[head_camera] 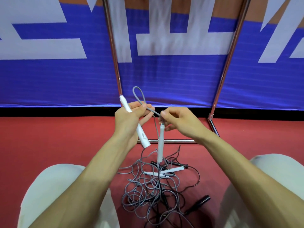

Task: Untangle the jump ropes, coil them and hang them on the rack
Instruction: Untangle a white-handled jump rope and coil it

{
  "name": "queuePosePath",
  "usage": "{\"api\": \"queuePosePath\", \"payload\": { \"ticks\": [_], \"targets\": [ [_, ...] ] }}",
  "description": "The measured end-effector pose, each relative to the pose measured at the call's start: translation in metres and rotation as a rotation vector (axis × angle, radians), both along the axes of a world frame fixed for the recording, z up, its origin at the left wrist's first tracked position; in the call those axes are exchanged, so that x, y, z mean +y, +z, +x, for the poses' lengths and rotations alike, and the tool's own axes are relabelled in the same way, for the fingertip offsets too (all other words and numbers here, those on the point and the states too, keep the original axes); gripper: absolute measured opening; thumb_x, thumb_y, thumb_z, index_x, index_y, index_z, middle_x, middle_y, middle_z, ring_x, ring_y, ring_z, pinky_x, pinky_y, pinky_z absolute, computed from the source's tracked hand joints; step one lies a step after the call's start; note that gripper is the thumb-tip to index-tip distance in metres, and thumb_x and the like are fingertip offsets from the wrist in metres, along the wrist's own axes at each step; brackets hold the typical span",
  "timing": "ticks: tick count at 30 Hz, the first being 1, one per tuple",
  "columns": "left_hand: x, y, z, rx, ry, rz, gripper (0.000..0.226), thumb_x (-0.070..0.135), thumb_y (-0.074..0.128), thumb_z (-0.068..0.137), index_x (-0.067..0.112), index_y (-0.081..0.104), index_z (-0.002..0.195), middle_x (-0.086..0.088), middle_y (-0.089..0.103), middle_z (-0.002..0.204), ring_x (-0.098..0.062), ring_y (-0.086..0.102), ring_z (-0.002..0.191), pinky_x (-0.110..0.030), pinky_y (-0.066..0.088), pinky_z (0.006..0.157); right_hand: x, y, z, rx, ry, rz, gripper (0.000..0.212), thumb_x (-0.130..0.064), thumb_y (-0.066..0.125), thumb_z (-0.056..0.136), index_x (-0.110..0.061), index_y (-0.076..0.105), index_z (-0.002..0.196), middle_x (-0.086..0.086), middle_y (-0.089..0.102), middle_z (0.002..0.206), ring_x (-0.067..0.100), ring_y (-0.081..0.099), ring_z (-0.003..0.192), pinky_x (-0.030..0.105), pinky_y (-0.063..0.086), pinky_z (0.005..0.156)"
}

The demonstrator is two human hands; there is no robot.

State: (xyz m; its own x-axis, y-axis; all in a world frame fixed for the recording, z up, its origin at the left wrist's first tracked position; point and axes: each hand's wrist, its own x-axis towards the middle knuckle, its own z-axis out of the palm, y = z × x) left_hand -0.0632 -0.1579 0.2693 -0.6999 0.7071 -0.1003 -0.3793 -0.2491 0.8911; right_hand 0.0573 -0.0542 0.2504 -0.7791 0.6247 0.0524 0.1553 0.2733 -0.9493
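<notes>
My left hand (130, 119) grips a white jump-rope handle (143, 137) that slants from upper left to lower right. A grey cord (139, 96) loops up above my left fingers and runs across to my right hand (177, 119), which pinches it just above a second, grey-white handle (160, 143) that hangs straight down. Below, a tangled pile of grey and black ropes (153, 190) lies on the red floor between my knees, with white handles (166, 171) and black handles (199, 203) mixed in. The chrome rack (115, 60) stands right in front of me.
The rack's right post (228, 60) and its low crossbar (177, 141) frame the space behind my hands. A blue and white banner (49, 76) covers the wall behind. My knees in light trousers (49, 186) flank the pile.
</notes>
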Motion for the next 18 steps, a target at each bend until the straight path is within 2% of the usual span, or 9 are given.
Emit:
{"api": "queuePosePath", "payload": {
  "ticks": [2,5,8,10,12,15,16,18],
  "targets": [
    [-0.002,0.0,-0.003,-0.03,0.006,0.015,0.002,-0.004,0.057,0.093,-0.002,0.058,0.094,-0.015,0.069,0.083,-0.019,0.073,0.073,-0.026,0.06,0.07,-0.001,0.001,-0.001,0.021,-0.011,0.103,0.015,-0.011,0.06,0.092,-0.014,0.067,0.079,0.005,0.068,0.076,0.014,0.064,0.069,0.03,0.058,0.072],
    [-0.002,-0.001,-0.003,0.02,-0.018,-0.002,0.004,-0.001,0.057,0.094,-0.002,0.058,0.098,-0.015,0.07,0.086,-0.018,0.073,0.077,-0.026,0.06,0.073,-0.003,0.001,-0.003,-0.023,-0.072,0.22,0.015,-0.011,0.064,0.089,-0.015,0.068,0.076,0.002,0.07,0.067,0.011,0.066,0.058,0.024,0.057,0.068],
    [0.0,-0.004,-0.005,0.129,-0.102,-0.1,0.017,0.007,0.05,0.1,0.001,0.056,0.114,-0.012,0.071,0.097,-0.017,0.072,0.087,-0.031,0.059,0.084,-0.003,0.002,-0.002,-0.075,-0.149,0.249,0.015,-0.009,0.062,0.089,-0.009,0.068,0.075,0.005,0.068,0.061,0.008,0.062,0.048,0.017,0.051,0.059],
    [0.001,-0.006,-0.006,0.256,-0.198,-0.23,0.027,0.014,0.046,0.103,0.007,0.051,0.129,-0.007,0.07,0.105,-0.017,0.069,0.096,-0.032,0.055,0.089,0.001,0.004,0.0,-0.028,-0.2,0.172,0.017,-0.006,0.061,0.089,-0.005,0.066,0.073,0.009,0.066,0.059,0.013,0.059,0.045,0.021,0.048,0.054],
    [0.002,-0.011,-0.005,0.404,-0.295,-0.345,0.032,0.018,0.046,0.103,0.009,0.049,0.134,-0.005,0.068,0.113,-0.017,0.067,0.101,-0.027,0.05,0.088,0.006,0.007,0.004,0.044,-0.243,0.054,0.02,-0.005,0.061,0.09,-0.004,0.065,0.07,0.006,0.064,0.055,0.013,0.053,0.043,0.023,0.043,0.047],
    [0.001,-0.016,-0.001,0.616,-0.433,-0.409,0.02,0.022,0.048,0.102,0.015,0.059,0.117,-0.006,0.068,0.11,-0.02,0.065,0.1,-0.025,0.047,0.085,0.008,0.011,0.007,0.111,-0.285,-0.091,0.024,-0.01,0.063,0.089,-0.006,0.065,0.065,0.002,0.059,0.051,0.009,0.039,0.039,0.019,0.029,0.041],
    [0.0,-0.015,0.001,0.666,-0.475,-0.424,0.017,0.023,0.048,0.102,0.016,0.06,0.11,-0.007,0.069,0.105,-0.022,0.065,0.097,-0.026,0.047,0.085,0.008,0.012,0.008,0.137,-0.294,-0.147,0.023,-0.011,0.064,0.088,-0.006,0.066,0.066,0.005,0.062,0.057,0.009,0.038,0.039,0.018,0.027,0.04],
    [-0.001,-0.015,0.003,0.673,-0.555,-0.435,0.02,0.022,0.047,0.102,0.01,0.061,0.109,-0.009,0.071,0.097,-0.025,0.068,0.088,-0.028,0.051,0.083,0.009,0.012,0.009,0.173,-0.305,-0.277,0.019,-0.012,0.066,0.087,-0.004,0.067,0.07,0.009,0.068,0.071,0.007,0.036,0.036,0.016,0.026,0.038]
  ]
}}
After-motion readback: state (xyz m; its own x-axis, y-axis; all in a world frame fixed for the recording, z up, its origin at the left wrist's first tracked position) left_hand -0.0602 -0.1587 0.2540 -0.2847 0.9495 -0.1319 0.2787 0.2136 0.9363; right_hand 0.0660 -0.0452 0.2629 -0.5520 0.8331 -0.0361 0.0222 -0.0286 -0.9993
